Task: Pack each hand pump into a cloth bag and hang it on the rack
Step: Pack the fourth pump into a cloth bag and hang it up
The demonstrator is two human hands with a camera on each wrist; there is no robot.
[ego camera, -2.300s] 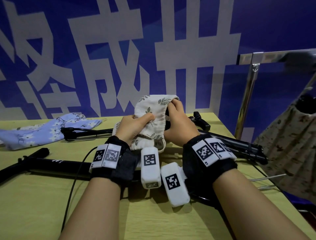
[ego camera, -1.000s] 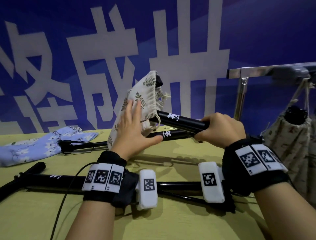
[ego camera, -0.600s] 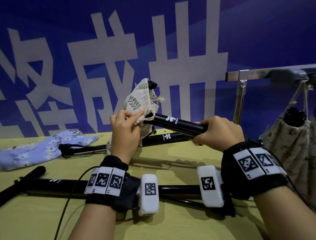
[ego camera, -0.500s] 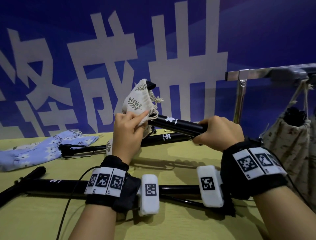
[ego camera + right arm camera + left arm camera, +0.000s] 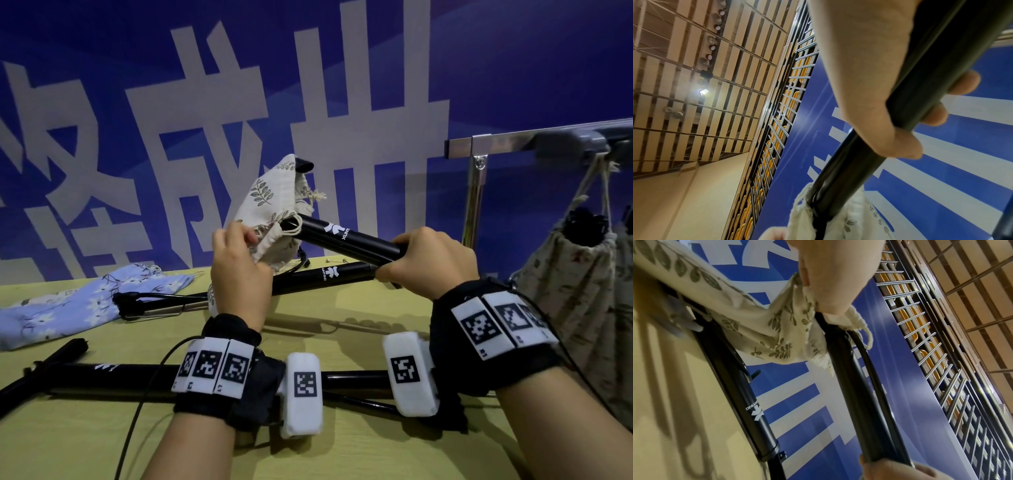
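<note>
My right hand (image 5: pixel 428 262) grips the barrel of a black hand pump (image 5: pixel 346 236), held tilted above the table; the same pump (image 5: pixel 859 162) runs through the right wrist view. Its far end sits inside a cream cloth bag with green leaves (image 5: pixel 267 202), and a black tip pokes out of the bag's top. My left hand (image 5: pixel 236 260) pinches the bag's mouth beside the barrel; the left wrist view shows my fingers (image 5: pixel 830 280) holding the bag's (image 5: pixel 764 331) drawstring hem against the pump (image 5: pixel 855 386).
Two more black pumps lie on the yellow-green table (image 5: pixel 376 455), one behind the hands (image 5: pixel 329 277), one across the front (image 5: pixel 113 371). A blue floral bag (image 5: pixel 68 305) lies at the left. At the right a metal rack (image 5: pixel 534 142) carries a packed floral bag (image 5: pixel 579 284).
The pump and bag were lifted off the table. My left hand went from flat against the bag to pinching its mouth, and the bag has slid a little along the barrel.
</note>
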